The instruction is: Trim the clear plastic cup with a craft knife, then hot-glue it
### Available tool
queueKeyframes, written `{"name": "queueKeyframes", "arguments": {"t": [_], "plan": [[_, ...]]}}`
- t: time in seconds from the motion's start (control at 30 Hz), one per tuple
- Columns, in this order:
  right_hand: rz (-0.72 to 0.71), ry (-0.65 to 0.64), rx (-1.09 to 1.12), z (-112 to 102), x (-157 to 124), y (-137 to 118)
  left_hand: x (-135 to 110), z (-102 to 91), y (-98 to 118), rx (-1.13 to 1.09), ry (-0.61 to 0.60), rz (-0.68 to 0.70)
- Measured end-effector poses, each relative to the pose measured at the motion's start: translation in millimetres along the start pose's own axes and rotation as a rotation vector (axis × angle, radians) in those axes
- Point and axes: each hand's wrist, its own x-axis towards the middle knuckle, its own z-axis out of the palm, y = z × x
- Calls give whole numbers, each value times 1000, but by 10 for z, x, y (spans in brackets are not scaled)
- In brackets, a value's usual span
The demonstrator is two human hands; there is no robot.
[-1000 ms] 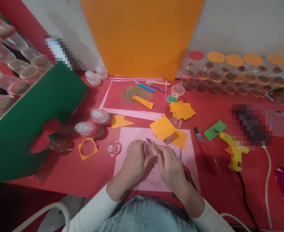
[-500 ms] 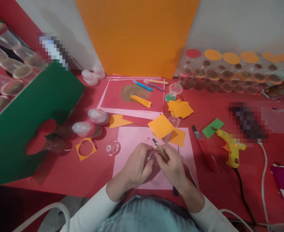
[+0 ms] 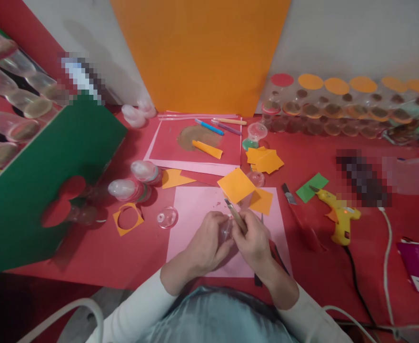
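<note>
My left hand (image 3: pixel 206 243) is closed around a small clear plastic cup (image 3: pixel 225 230), partly hidden by the fingers. My right hand (image 3: pixel 255 242) grips a wooden-handled tool (image 3: pixel 237 217) with a flat metal tip that points up and away from me; I cannot tell its exact kind. The right fingertips are close against the cup's side. Both hands are over a pink sheet (image 3: pixel 188 205). Just beyond them lie orange paper squares (image 3: pixel 236 185) and small red scraps. A clear plastic lid (image 3: pixel 167 217) sits left of the hands.
A yellow glue gun (image 3: pixel 341 216), a green paper piece (image 3: pixel 312 187) and a red-handled knife (image 3: pixel 298 214) lie to the right. Two stacks of clear cups (image 3: pixel 125 190) and an orange cut-out frame (image 3: pixel 128 219) are on the left, near a green board (image 3: pixel 52 176). Markers (image 3: pixel 209 126) lie behind.
My hands have shifted slightly, and more of the clear cup shows between them. The tool's angle has changed a little. The view has moved slightly.
</note>
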Motion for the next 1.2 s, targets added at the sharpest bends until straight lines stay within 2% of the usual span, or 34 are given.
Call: {"name": "queueKeyframes", "arguments": {"t": [0.2, 0.33, 0.5, 0.7, 0.9, 1.2], "plan": [[105, -31, 136, -23, -8, 15, -17, 17, -56, -61, 0, 6], [108, -28, 250, -60, -5, -9, 6, -17, -39, -51, 23, 4], [103, -154, 343, -82, 2, -29, 21, -19, -16, -59, 36, 14], [144, -178, 313, -62, -11, 1, 0, 2, -13, -128, 45, -17], [117, -59, 167, -55, -31, -38, -29, 38, -59, -139, 25, -88], [42, -16, -13, -14, -47, -16, -36, 37, -70, -213, -21, -166]]}}
